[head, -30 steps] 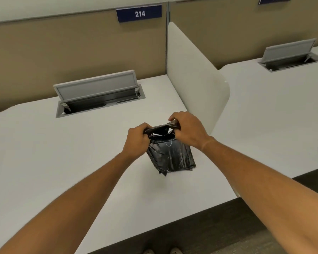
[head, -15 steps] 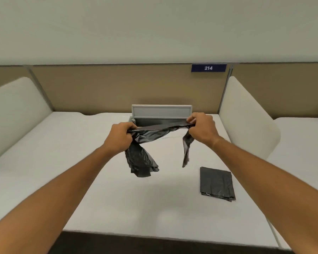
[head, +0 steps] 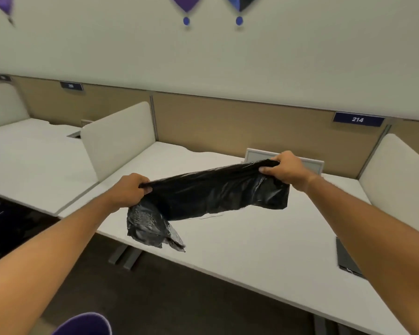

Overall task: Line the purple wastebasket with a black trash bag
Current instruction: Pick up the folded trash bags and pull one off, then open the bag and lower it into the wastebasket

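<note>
A black trash bag (head: 213, 192) is stretched sideways in the air above the white desk. My left hand (head: 128, 189) grips its left end and my right hand (head: 287, 169) grips its right end. A still-folded part of the bag hangs down below my left hand. The rim of the purple wastebasket (head: 85, 323) shows at the bottom left on the dark floor, below and left of the bag; most of it is out of frame.
The white desk (head: 252, 247) runs from left to right with cream dividers (head: 116, 136) between the places. A folded stack of black bags (head: 347, 258) lies on the desk under my right forearm. A grey cable flap (head: 310, 163) stands open behind my right hand.
My hands have pulled further apart and the bag has spread wider between them. The view has swung left and back, so the floor and the wastebasket rim now show.
</note>
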Tool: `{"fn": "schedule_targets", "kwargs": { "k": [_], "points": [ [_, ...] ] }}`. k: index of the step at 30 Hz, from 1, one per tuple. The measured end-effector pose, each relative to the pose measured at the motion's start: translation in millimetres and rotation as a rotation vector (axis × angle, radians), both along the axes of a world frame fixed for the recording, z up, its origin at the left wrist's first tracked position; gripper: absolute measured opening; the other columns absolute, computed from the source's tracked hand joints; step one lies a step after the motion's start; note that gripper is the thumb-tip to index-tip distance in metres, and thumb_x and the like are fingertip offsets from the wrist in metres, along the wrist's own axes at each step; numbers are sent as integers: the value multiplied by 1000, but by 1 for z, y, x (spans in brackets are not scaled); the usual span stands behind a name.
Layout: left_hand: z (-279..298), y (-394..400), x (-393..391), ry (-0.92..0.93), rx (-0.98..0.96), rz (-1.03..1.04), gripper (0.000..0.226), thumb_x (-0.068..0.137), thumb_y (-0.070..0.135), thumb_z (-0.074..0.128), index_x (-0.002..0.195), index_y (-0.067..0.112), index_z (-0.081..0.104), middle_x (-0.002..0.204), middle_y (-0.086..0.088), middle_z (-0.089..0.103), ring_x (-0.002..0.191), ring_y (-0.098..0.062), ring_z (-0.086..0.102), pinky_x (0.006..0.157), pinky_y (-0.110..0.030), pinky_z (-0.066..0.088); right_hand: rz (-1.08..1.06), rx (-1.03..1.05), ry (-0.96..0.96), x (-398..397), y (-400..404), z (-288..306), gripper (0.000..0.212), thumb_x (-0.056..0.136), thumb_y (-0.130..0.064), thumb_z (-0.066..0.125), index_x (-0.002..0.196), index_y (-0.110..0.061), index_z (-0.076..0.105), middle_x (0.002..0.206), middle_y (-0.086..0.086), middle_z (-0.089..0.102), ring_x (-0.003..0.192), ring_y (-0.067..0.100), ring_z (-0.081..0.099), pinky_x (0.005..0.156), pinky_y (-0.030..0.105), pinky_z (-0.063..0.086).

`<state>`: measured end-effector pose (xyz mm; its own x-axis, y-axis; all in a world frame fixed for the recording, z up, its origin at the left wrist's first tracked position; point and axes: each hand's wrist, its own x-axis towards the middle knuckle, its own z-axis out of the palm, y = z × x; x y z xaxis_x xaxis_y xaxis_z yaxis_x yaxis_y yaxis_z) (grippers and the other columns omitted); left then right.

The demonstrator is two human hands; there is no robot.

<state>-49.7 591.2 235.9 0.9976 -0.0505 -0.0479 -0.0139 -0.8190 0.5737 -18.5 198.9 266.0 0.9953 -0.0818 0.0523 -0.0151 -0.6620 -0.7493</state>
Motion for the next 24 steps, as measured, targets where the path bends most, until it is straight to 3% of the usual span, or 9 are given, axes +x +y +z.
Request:
{"fn": "schedule_targets", "kwargs": {
  "k": [3,7,10,13,15,17,19,21,24],
  "points": [
    [-9,59,-24,42,-26,57,17,97,13,56,94,5,71,93,-16,69,92,-31,63,79,-37,47,35,231,65,-12,50,10,22,78,-19,81,72,-2,69,54,-1,69,48,13,64,45,17,48],
    [-20,120,-51,119,-42,110,18,96,17,58,94,6,72,98,-15,72,93,-29,63,86,-37,46,49,361,167,-25,93,14,24,82,-24,77,78,-2,69,58,4,70,46,14,65,44,21,52],
    [-24,141,-71,178,-82,116,26,95,21,60,97,-2,70,103,-18,71,100,-35,63,90,-39,46,25,341,149,-32,111,5,26,86,-25,74,87,0,71,66,10,69,47,16,63,44,22,53],
    [-23,149,-90,233,-102,127,37,95,29,61,89,-7,66,94,-21,68,89,-33,63,76,-33,42,-34,102,41,-37,124,-6,30,86,-29,73,82,1,70,70,13,66,53,18,65,44,22,51],
    [-19,150,-99,243,-135,137,38,95,32,60,92,-5,67,97,-15,69,88,-30,62,79,-36,46,-100,-256,-29,-43,134,-14,32,84,-35,72,89,-4,69,87,17,70,80,29,68,65,34,56],
    [-13,147,-105,258,-172,157,37,94,33,61,95,-4,70,102,-14,70,94,-30,64,89,-42,49,-77,-552,-112,-60,159,-22,36,83,-36,68,109,-12,65,109,16,67,101,35,62,83,41,52],
    [-7,139,-110,268,-226,193,32,93,31,63,86,0,71,95,-15,70,85,-27,63,80,-38,51,97,-490,-199,-84,194,-28,36,83,-32,67,115,-16,64,113,13,65,101,29,61,87,38,50],
    [-1,126,-113,250,-273,237,28,90,27,67,77,3,69,85,-12,68,75,-23,60,67,-31,48,328,-331,-262,-115,235,-30,26,83,-34,68,106,-21,70,105,5,67,93,19,63,83,35,51],
    [5,106,-121,223,-357,308,19,87,20,71,84,1,70,81,-10,69,69,-19,61,52,-25,46,587,-84,-222,-160,282,-28,23,81,-48,68,93,-29,73,91,-12,72,82,4,66,69,21,53]
  ]
}}
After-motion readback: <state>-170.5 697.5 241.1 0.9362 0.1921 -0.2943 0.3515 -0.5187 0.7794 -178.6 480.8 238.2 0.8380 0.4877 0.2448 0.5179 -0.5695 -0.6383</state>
